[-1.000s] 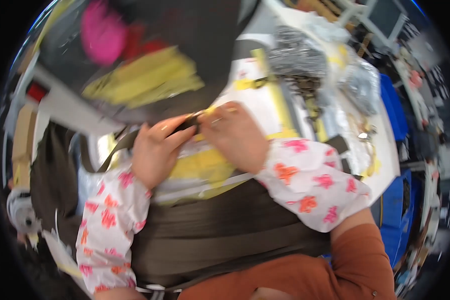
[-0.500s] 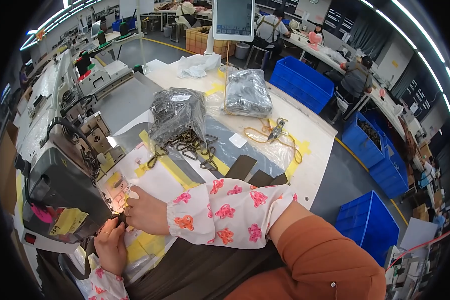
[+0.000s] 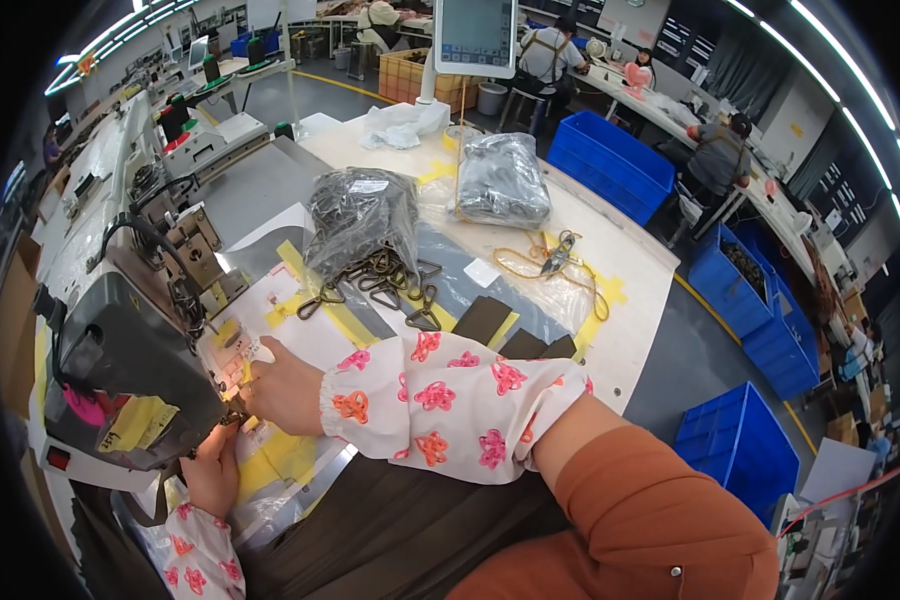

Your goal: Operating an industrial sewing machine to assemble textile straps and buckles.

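Note:
Both of my hands are close together at the working end of a dark grey sewing machine [image 3: 130, 370]. My right hand [image 3: 282, 388] lies palm down beside the lit stitching area, its fingers bent together. Below it, my left hand [image 3: 210, 470] reaches under the machine head with its fingertips partly hidden. A small dark piece shows at the fingertips, too covered to name. Dark olive fabric [image 3: 370, 525] drapes across my lap. Beyond my right hand, metal snap hooks [image 3: 380, 275] spill from a clear plastic bag [image 3: 365, 215]. Olive fabric strips [image 3: 485, 320] lie above my right sleeve.
Thread snips [image 3: 558, 252] on a yellow cord lie on the white table [image 3: 640, 290], near another wrapped bundle [image 3: 503, 180]. A tablet screen [image 3: 475, 38] stands at the back. Blue bins [image 3: 610, 165] are on the floor to the right. Several people sit at farther benches.
Both hands have shifted slightly left and closer to the machine. The left fingertips are now more hidden under its head, and the dark piece shows less. The view has tilted a little.

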Demonstrator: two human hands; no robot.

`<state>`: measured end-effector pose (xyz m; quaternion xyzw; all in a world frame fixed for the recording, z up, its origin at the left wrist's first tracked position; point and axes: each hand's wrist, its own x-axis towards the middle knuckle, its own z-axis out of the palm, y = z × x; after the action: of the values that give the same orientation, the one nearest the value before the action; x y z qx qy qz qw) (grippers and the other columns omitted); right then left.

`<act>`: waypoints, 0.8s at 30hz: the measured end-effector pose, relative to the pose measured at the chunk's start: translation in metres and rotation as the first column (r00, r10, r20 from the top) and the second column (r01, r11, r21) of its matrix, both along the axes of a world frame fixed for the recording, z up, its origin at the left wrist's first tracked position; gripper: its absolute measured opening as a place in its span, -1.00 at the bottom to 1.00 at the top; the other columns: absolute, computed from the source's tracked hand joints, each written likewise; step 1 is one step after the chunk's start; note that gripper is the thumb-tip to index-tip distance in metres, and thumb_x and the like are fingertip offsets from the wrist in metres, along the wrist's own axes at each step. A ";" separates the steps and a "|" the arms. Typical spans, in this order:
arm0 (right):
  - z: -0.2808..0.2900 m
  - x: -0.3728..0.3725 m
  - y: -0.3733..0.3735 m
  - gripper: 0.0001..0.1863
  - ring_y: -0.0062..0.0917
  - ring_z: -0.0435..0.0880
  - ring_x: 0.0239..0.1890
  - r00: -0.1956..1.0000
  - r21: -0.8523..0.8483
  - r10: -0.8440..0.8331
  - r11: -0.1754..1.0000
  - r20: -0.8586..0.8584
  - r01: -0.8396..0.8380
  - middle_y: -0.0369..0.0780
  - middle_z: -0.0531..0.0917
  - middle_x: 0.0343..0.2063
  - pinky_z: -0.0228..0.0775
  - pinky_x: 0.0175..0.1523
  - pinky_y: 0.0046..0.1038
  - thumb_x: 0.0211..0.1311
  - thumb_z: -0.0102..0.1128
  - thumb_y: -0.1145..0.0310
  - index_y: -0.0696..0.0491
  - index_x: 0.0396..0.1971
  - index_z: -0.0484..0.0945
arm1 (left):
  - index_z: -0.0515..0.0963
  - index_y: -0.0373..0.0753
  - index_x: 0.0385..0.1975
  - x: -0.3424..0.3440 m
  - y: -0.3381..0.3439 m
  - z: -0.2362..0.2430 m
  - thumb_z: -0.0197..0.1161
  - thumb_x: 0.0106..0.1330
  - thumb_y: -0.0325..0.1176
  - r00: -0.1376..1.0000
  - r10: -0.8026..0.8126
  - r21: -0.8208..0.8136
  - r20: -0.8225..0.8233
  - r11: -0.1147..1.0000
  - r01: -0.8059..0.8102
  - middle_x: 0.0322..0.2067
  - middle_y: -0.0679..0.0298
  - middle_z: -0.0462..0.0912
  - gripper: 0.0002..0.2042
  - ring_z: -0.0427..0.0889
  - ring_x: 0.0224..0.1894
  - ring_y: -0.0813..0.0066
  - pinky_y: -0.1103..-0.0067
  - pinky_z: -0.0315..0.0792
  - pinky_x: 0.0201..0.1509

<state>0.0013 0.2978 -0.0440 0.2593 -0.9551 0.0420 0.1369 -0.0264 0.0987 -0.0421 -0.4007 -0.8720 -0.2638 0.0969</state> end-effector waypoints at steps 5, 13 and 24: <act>-0.004 0.002 0.003 -0.83 -0.58 0.43 -0.15 1.000 -0.009 -0.006 1.000 0.013 0.006 -0.47 0.52 -0.32 -0.08 0.22 -0.08 -0.07 0.03 0.41 -0.09 -0.45 0.58 | 0.55 -0.27 -0.34 -0.003 -0.001 -0.005 0.09 0.13 -0.54 0.998 0.040 -0.008 0.045 0.999 -0.040 -0.46 0.07 0.55 -0.86 0.50 -0.35 0.09 0.42 0.32 -0.21; -0.012 0.002 0.005 -0.82 -0.59 0.41 -0.08 0.999 -0.120 -0.025 0.993 -0.023 0.022 -0.46 0.50 -0.23 -0.05 0.21 -0.13 -0.05 0.03 0.42 -0.06 -0.39 0.55 | 0.54 -0.27 -0.32 -0.005 0.001 -0.009 0.10 0.13 -0.54 0.997 0.020 0.004 0.080 1.000 -0.020 -0.41 0.03 0.55 -0.85 0.52 -0.32 0.06 0.39 0.34 -0.20; 0.000 0.021 0.005 -0.77 -0.58 0.49 -0.12 0.994 -0.103 0.106 0.989 -0.005 -0.106 -0.35 0.61 -0.23 0.11 0.15 -0.18 -0.16 0.12 0.43 0.00 -0.38 0.59 | 0.47 -0.16 -0.35 0.004 -0.004 -0.015 0.12 -0.02 -0.50 0.944 -0.228 -0.065 -0.240 0.974 0.219 -0.10 0.29 0.47 -0.81 0.46 -0.08 0.34 0.39 0.32 -0.31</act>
<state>0.0220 0.3032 -0.0444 0.3023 -0.9366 0.0987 0.1474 -0.0221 0.0948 -0.0569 -0.5283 -0.8069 -0.2052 0.1661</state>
